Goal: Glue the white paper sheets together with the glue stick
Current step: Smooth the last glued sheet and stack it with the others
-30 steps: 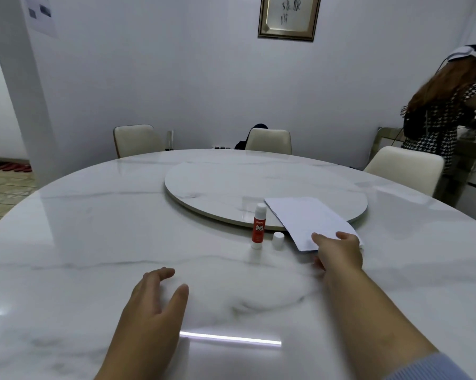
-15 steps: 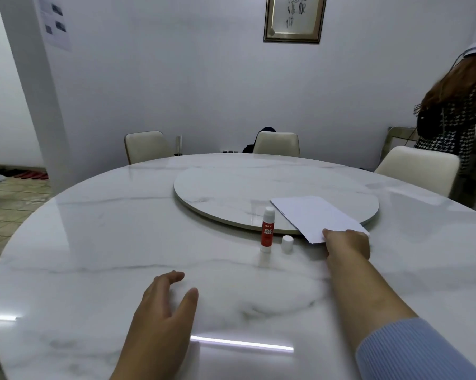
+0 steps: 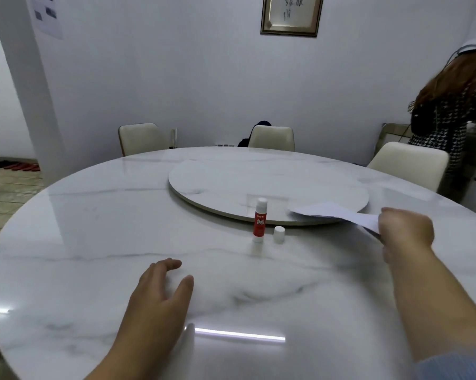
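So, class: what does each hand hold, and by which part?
Right hand grips the white paper sheets by their near edge; left hand holds nothing.

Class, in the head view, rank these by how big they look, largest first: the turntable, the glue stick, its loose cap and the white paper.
1. Turntable
2. White paper, gripped at its near end by the right hand; seen edge-on and blurred, so its full size is unsure
3. Glue stick, standing upright
4. Cap, beside the stick

Left hand [image 3: 160, 294] flat, fingers spread, right hand [image 3: 405, 233] raised, fingers curled in a pinch
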Available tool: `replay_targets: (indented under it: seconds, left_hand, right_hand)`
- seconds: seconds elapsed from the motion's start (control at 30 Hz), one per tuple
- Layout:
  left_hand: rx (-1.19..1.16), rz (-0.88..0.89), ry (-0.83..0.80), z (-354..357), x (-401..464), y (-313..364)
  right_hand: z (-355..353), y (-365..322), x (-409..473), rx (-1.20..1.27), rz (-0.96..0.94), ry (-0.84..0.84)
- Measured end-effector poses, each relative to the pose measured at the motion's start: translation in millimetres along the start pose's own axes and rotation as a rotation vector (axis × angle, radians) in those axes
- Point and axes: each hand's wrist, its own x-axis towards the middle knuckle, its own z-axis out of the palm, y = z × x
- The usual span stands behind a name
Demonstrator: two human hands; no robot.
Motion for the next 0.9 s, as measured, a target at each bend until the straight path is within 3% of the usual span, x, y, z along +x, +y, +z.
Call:
replay_targets:
  seconds: [0.13,0.2,0.3,0.37,0.47,0.57,0.63,0.77,0.9]
  left_hand:
    - [-0.027,0.092,-0.086,1,-5,9]
    - [-0.145,0.111,-0.227,6,-4,21]
    - [-0.490,-0.049,-0.573,21,-6,50]
    - [-0.699,-0.106,-0.694,31,-13,61]
    - [-0.958,-0.094,-0.754,39,-22,65]
    - [-1.165,0.012,-0.618,25,-18,60]
    - [-1.066,0.137,-0.472,10,-13,55]
    - [-0.644,0.401,-0.223,-11,-4,46]
    - [-0.293,0.493,-0.206,-11,-3,31]
  right_hand:
    - [-77,-25,-17,-0.062,-0.211,-0.164]
    - [-101,-44,-43,0.018,-0.282,-0.381]
    - [-121,-65,-86,0.018,-0.412,-0.817]
    - [-127,-75,-112,-0.003,-0.507,-1.046]
    - [-128,-80,-134,0.082,-0.613,-1.195]
    - [-124,-66,-131,0.221,-0.592,-1.186]
    - [-118,-48,-126,0.248,-0.560,-1.149]
    - [-95,-3,-120,0.231,-0.485,-1.011]
    - [-72,39,-128,0.189,-0.445,-0.968]
